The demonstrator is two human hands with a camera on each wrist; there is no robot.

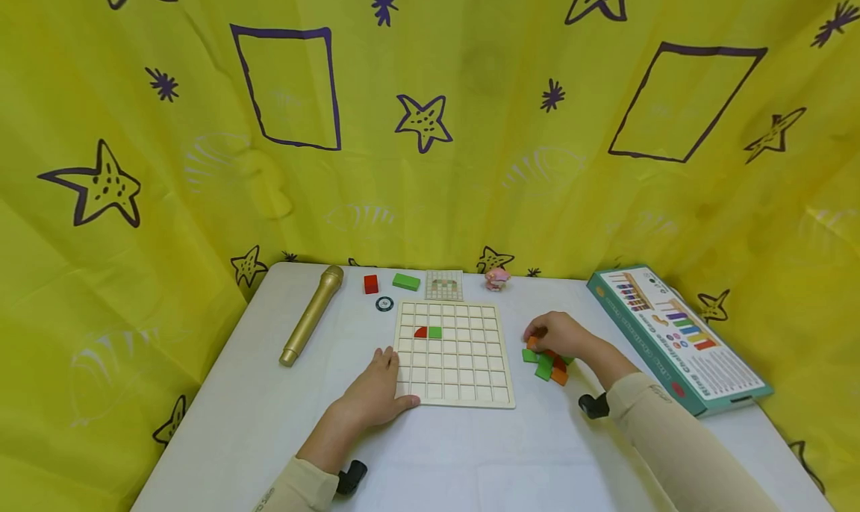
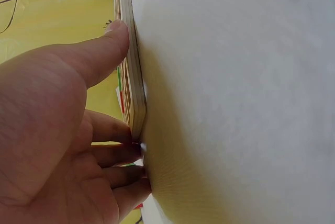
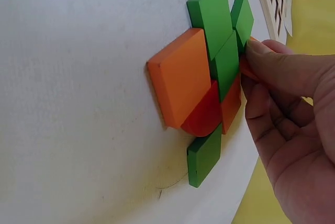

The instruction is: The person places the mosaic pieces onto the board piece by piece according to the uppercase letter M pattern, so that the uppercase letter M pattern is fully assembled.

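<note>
My left hand (image 1: 375, 394) rests at the near left corner of a pale wooden grid board (image 1: 470, 357), its thumb along the near edge and its fingertips at the left side. On the board, a red quarter-round tile (image 1: 421, 333) lies beside a green square tile (image 1: 435, 333). Right of the board, my right hand (image 1: 561, 334) pinches a small orange tile (image 1: 532, 342) between thumb and fingers, at the far side of a loose pile. In the right wrist view that pile shows several green tiles (image 3: 212, 20), a larger orange tile (image 3: 180, 77) and a red rounded tile (image 3: 205, 114).
Behind the board stand a small pattern card (image 1: 444, 285), a green block (image 1: 406, 281), a red block (image 1: 371, 284), a round chip (image 1: 384, 304) and a pink figurine (image 1: 497, 279). A gold microphone (image 1: 312, 316) lies left; a game box (image 1: 678, 340) lies right.
</note>
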